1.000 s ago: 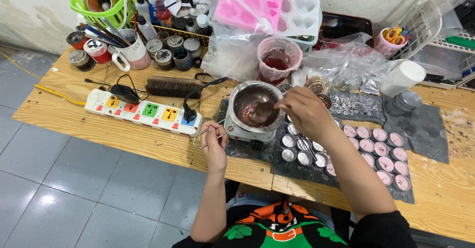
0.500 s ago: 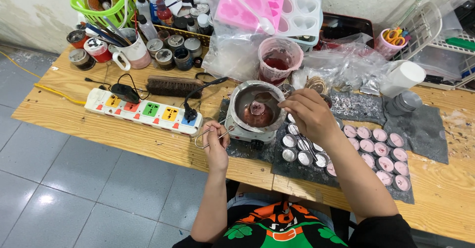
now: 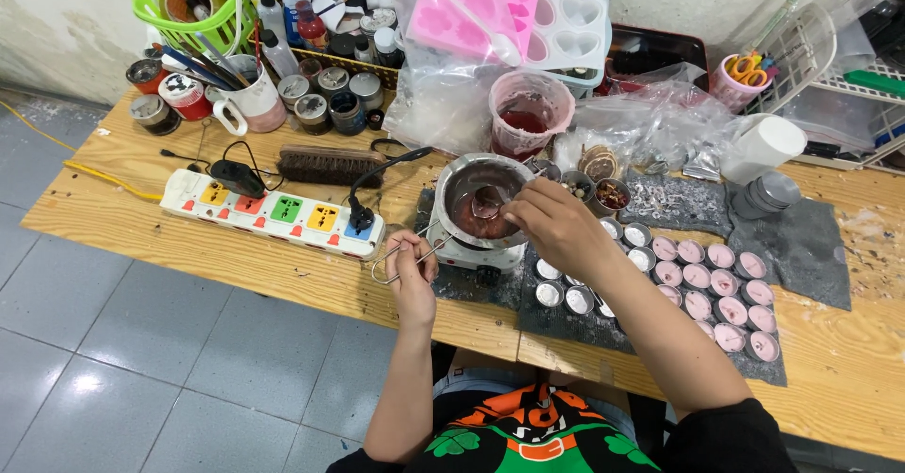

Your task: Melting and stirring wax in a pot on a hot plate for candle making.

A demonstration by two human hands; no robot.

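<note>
Gripping the thin wire handle point(image 3: 407, 258) of the round metal melting pot point(image 3: 485, 201), left hand point(image 3: 412, 273) is closed at the table's near edge. Right hand point(image 3: 556, 231) pinches a small metal spoon point(image 3: 486, 203) inside the pot's reddish-brown liquid. Behind stands a pink-stained clear plastic cup point(image 3: 530, 115).

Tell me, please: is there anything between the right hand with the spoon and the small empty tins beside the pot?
Nothing visible blocks it. The right hand holds a spoon over the metal pot; the small tins lie just below that hand on the dark mat. The left hand grips the pot's wire handle, on the other side.
</note>
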